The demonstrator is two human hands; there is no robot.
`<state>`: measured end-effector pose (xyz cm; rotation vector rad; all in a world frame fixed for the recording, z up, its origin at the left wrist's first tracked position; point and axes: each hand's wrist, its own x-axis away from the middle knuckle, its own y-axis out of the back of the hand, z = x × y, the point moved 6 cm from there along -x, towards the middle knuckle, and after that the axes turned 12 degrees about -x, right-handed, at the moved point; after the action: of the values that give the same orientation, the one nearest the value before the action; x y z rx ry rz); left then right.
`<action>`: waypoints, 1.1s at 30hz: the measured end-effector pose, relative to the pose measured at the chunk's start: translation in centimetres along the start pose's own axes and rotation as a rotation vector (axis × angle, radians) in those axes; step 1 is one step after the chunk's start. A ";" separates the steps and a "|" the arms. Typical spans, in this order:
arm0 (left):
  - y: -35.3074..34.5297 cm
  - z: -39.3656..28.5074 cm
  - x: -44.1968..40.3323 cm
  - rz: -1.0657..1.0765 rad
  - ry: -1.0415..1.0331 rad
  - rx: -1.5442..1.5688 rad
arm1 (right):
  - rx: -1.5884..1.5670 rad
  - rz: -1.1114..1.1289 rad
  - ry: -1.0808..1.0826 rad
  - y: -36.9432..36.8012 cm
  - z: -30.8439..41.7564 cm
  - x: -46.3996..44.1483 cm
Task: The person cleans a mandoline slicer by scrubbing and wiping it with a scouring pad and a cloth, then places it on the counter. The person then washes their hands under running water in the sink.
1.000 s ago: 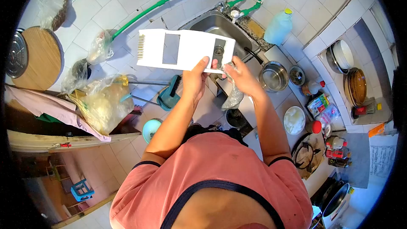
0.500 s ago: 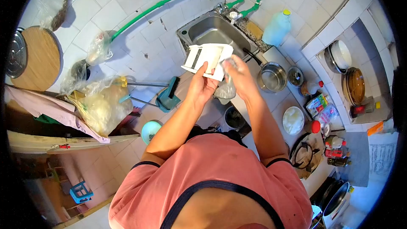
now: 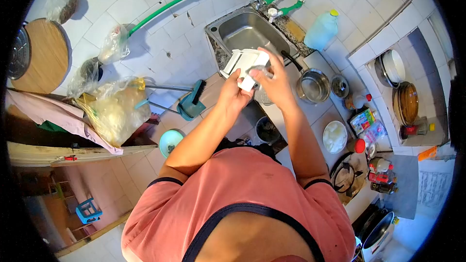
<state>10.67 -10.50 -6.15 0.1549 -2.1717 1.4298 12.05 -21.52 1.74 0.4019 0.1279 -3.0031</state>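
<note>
A white slotted plastic piece [image 3: 246,61] is held tilted near the front edge of the metal sink [image 3: 228,47]. My left hand [image 3: 234,91] grips its lower end, with the fingers closed round it. Pressed against the right end of the piece is my right hand [image 3: 273,81], its fingers bent over a greyish mesh cloth [image 3: 262,95] that hangs partly below the palm. The fingers hide much of the cloth and the piece's near end.
To the right stand a pot [image 3: 312,86], a bowl with white contents [image 3: 335,137], a red-lidded jar [image 3: 359,145] and a gas burner [image 3: 345,174]. A blue bottle [image 3: 321,30] is behind the sink. A dustpan [image 3: 190,107] and basin [image 3: 171,142] lie left.
The white piece has turned from broadside, with its long face showing, to a steep tilt and looks shorter. My right hand with the cloth has shifted over its right end.
</note>
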 end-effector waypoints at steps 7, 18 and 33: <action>1.0 0.8 -0.1 0.097 0.128 0.059 | 0.095 0.059 0.078 0.1 0.2 -0.8; -0.2 0.5 -1.4 0.042 0.095 -0.039 | 0.250 0.087 0.027 -1.9 2.2 1.0; 0.2 -0.2 0.3 -0.106 0.072 -0.098 | 0.125 0.006 0.148 -1.3 1.0 0.0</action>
<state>10.42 -10.20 -6.12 0.1769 -2.1367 1.2492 11.64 -20.36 2.81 0.6361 -0.0494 -2.9825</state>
